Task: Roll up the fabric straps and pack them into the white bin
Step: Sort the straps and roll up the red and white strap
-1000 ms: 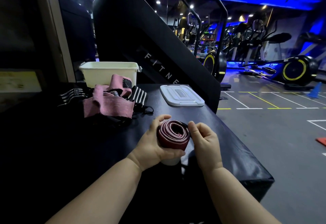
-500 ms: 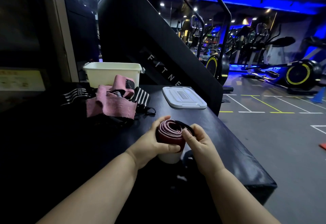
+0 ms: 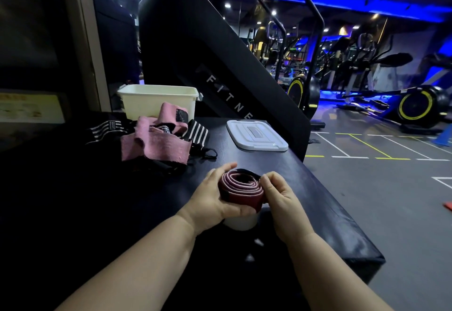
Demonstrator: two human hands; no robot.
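A dark red fabric strap is wound into a flat coil with a pale edge and a black end at its far side. My left hand cups the coil from the left and below. My right hand pinches its right side, fingertips on the outer wrap. Both hold it just above the black table. A pile of loose straps, pink ones and black-and-white striped ones, lies farther back on the left. The white bin stands open behind the pile.
The bin's white lid lies flat on the table to the right of the pile. A white round object shows under my left hand. A black stair machine rises behind the table. The table's right edge drops to the gym floor.
The coil has tilted flatter toward me and looks wider. My right hand has slid around to the coil's right side, pressing the outer wrap. The pile, bin and lid are unchanged.
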